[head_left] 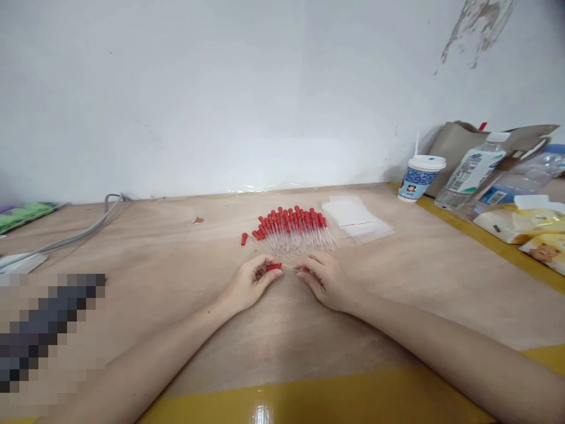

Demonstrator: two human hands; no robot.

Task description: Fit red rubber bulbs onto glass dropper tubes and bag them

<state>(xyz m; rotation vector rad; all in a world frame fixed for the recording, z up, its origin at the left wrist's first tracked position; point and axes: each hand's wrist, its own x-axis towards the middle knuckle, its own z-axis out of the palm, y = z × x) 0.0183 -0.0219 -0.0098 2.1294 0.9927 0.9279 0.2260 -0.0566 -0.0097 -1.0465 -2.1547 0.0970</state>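
Observation:
Between finger and thumb, my left hand [256, 280] pinches the red rubber bulb [273, 267] of a dropper. The dropper's thin clear tube [289, 267] runs from the bulb to the right, where the fingertips of my right hand [324, 280] are closed on its far end. Just beyond both hands lies a pile of similar droppers [291, 224], red bulbs toward the wall and clear tubes toward me. At the pile's left edge a red bulb [244, 239] lies a little apart.
White plastic bags [353, 218] lie right of the pile. Farther right stand a blue paper cup [419, 179], a water bottle [472, 171] and a grey bag [445, 153], with yellow packets [525, 224] nearby. A grey cable [95, 227] crosses the left side. The wall [220, 106] closes off the back.

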